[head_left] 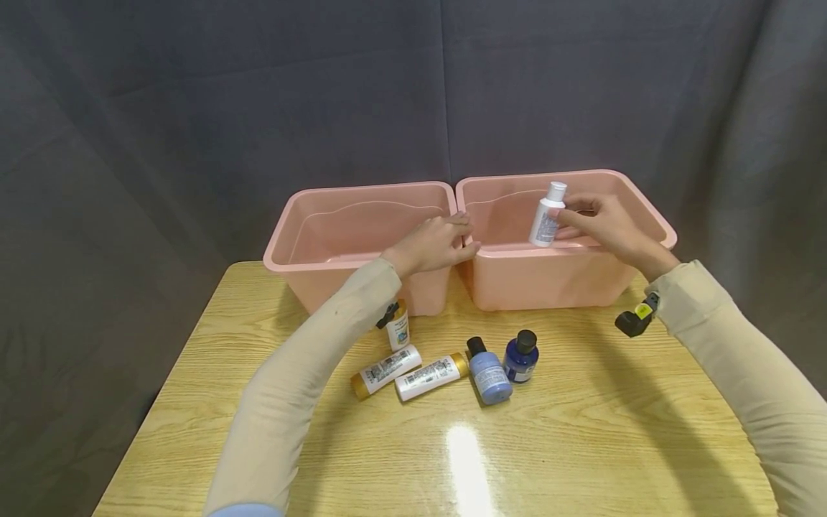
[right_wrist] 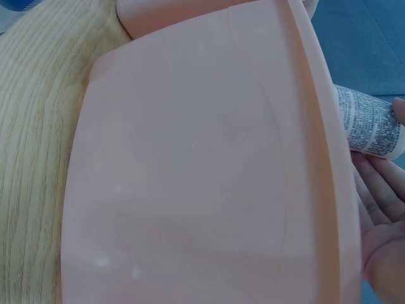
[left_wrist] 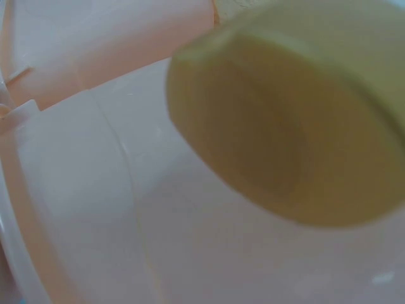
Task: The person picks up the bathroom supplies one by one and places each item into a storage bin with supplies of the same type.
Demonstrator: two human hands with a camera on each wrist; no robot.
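Right hand [head_left: 607,226]: grip pinched on a white bottle [head_left: 547,214], white cap uppermost, slightly tilted, held above the open right pink bin [head_left: 646,208] just inside its near rim. In the right wrist view the printed label of the white bottle [right_wrist: 370,126] shows past the bin's rim, lying against the fingers [right_wrist: 380,196].

Left hand [head_left: 434,244]: fingers rest curled over the rims where the left pink bin [head_left: 336,215] and the right bin meet; grip closed on that edge. The left wrist view is blurred; only pink bin wall shows clearly.

Bins: two, side by side, touching, at the far edge of the wooden surface [head_left: 581,431].

Loose items on the surface, near the bins:
- two gold-capped white bottles [head_left: 408,372], lying on their sides, side by side;
- one gold-topped bottle [head_left: 397,327], standing, partly hidden behind the left sleeve;
- light blue bottle [head_left: 488,372], black cap, lying down;
- dark blue bottle [head_left: 520,356], black cap, upright, just beside the light blue one.

Backdrop: dark grey cloth [head_left: 194,108].
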